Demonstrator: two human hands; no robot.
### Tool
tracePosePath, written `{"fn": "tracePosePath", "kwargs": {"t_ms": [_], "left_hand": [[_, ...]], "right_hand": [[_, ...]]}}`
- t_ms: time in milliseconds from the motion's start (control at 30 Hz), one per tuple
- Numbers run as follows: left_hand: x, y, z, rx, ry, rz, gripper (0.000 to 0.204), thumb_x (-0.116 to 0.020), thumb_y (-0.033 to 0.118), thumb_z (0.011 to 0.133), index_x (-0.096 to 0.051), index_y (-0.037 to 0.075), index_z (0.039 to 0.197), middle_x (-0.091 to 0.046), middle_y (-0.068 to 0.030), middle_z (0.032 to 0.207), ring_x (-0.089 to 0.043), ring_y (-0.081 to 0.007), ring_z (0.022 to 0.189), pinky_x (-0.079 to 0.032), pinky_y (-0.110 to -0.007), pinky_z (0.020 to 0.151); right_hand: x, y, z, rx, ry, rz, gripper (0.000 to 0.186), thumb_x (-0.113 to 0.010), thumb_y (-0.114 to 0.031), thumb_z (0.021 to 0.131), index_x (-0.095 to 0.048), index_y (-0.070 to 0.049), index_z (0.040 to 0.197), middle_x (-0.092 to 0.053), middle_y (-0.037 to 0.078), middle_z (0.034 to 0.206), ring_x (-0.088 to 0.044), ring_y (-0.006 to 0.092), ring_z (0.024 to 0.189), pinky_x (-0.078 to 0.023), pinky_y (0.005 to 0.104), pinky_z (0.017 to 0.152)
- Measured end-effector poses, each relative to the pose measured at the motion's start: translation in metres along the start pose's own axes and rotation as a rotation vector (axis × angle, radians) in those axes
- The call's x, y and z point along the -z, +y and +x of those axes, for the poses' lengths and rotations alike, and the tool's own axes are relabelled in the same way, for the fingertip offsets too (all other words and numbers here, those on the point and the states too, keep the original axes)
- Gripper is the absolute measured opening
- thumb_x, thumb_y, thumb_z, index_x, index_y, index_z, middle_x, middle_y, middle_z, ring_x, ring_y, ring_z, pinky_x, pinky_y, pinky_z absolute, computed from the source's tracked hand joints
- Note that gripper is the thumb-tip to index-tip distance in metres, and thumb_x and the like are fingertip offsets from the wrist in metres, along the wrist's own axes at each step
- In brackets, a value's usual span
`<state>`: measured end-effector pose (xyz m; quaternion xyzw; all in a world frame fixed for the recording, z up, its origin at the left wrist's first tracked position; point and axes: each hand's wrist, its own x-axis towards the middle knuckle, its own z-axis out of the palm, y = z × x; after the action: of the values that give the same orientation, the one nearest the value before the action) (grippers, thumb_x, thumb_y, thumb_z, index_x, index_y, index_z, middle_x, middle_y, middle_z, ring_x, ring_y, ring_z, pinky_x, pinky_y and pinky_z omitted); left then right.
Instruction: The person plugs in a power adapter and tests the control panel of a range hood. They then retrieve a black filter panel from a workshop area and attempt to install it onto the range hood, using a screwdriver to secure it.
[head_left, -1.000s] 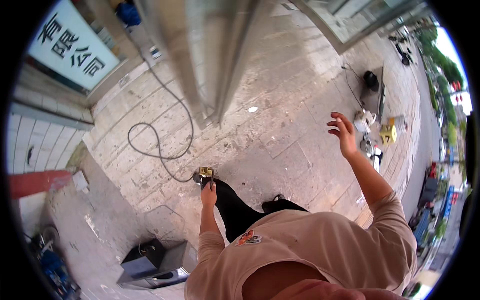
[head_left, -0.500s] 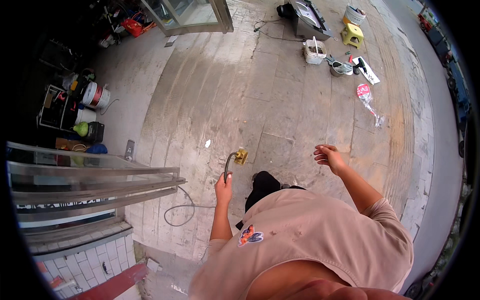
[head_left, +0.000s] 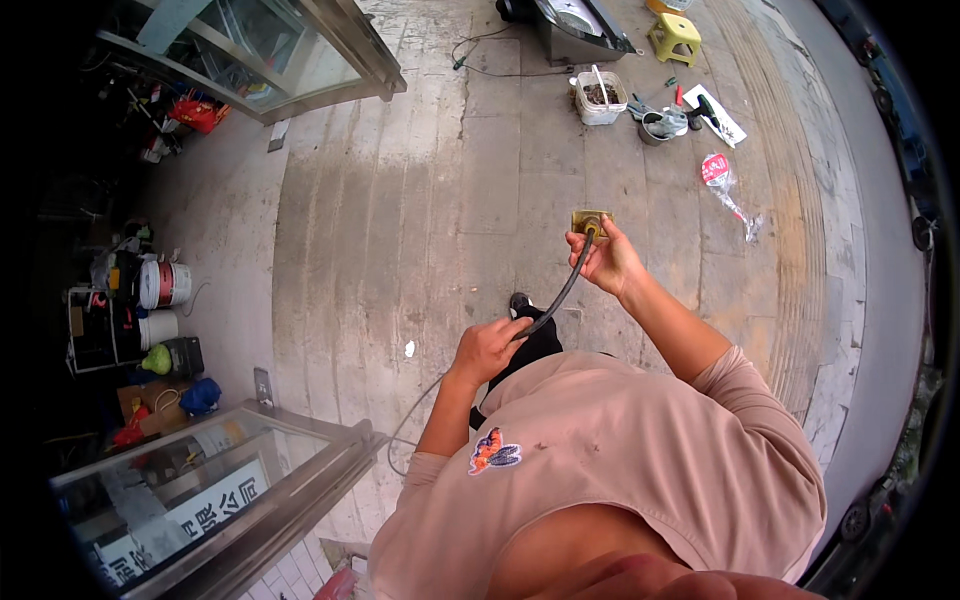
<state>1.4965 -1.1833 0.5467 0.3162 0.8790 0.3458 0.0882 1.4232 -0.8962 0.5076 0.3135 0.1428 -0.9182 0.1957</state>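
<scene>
A black cable (head_left: 560, 295) ends in a small brass-coloured block (head_left: 588, 221). My right hand (head_left: 608, 262) holds the cable just below that block, out in front of me over the paved ground. My left hand (head_left: 488, 348) grips the same cable lower down, close to my chest. From my left hand the cable drops as a thin loop toward the ground (head_left: 405, 435) by the glass door frame. My black shoe (head_left: 520, 302) shows between my hands.
A glass door with a metal frame (head_left: 300, 490) stands at lower left, another (head_left: 330, 60) at upper left. Buckets (head_left: 160, 285) and clutter line the left. A yellow stool (head_left: 672, 36), a white tub (head_left: 600, 95), tools and a plastic bag (head_left: 722, 178) lie ahead.
My view has swung round. My right hand, free and spread before, has come in and taken the cable below the brass block. My left hand has slid down the cable.
</scene>
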Motion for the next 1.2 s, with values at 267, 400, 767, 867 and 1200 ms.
{"fn": "tracePosePath", "kwargs": {"t_ms": [267, 400, 767, 867, 1200], "left_hand": [[0.092, -0.092, 0.296, -0.214, -0.079, 0.170, 0.045, -0.070, 0.009, 0.070, -0.067, 0.021, 0.113, -0.049, -0.0056, 0.071, -0.056, -0.0242, 0.063, -0.045, -0.036, 0.054], [0.110, -0.135, 0.461, -0.252, -0.076, 0.257, 0.046, -0.070, 0.007, 0.068, -0.068, 0.024, 0.110, -0.046, -0.0044, 0.068, -0.054, -0.0219, 0.060, -0.043, -0.034, 0.052], [0.143, -0.278, 0.803, -0.286, -0.157, 0.310, 0.036, -0.071, 0.009, 0.070, -0.070, 0.024, 0.102, -0.043, -0.0028, 0.065, -0.052, -0.0212, 0.058, -0.042, -0.036, 0.049], [0.140, -0.355, 0.891, -0.291, -0.234, 0.268, 0.037, -0.071, 0.009, 0.068, -0.070, 0.024, 0.102, -0.043, -0.0031, 0.065, -0.051, -0.0211, 0.057, -0.042, -0.035, 0.049], [-0.006, -0.678, 1.143, -0.052, -0.892, 0.128, 0.036, -0.069, 0.031, 0.081, -0.065, 0.018, 0.115, -0.060, -0.0080, 0.098, -0.059, -0.0278, 0.097, -0.049, -0.039, 0.084]], "right_hand": [[-0.100, -0.194, 0.135, 0.170, -0.202, 0.039, 0.066, -0.033, -0.056, 0.099, -0.050, 0.004, 0.121, -0.064, 0.014, 0.101, -0.062, 0.0192, 0.084, -0.051, 0.0393, 0.085], [-0.119, -0.307, 0.225, 0.187, -0.309, 0.140, 0.066, -0.029, -0.055, 0.100, -0.049, 0.004, 0.123, -0.061, 0.010, 0.092, -0.052, 0.0158, 0.067, -0.049, 0.0369, 0.074], [-0.193, -0.536, 0.476, 0.100, 0.359, 0.265, 0.055, -0.023, -0.053, 0.102, -0.041, -0.005, 0.122, -0.058, 0.017, 0.102, -0.053, 0.0190, 0.066, -0.050, 0.0407, 0.070], [-0.201, -0.594, 0.572, 0.234, 0.515, 0.338, 0.055, -0.030, -0.052, 0.101, -0.043, -0.001, 0.115, -0.059, 0.015, 0.096, -0.053, 0.0197, 0.068, -0.051, 0.0406, 0.070], [-0.132, -0.684, 0.860, 0.442, 0.223, 0.182, 0.043, -0.045, -0.043, 0.100, -0.049, -0.007, 0.121, -0.056, 0.007, 0.100, -0.052, 0.0160, 0.077, -0.048, 0.0365, 0.074]]}}
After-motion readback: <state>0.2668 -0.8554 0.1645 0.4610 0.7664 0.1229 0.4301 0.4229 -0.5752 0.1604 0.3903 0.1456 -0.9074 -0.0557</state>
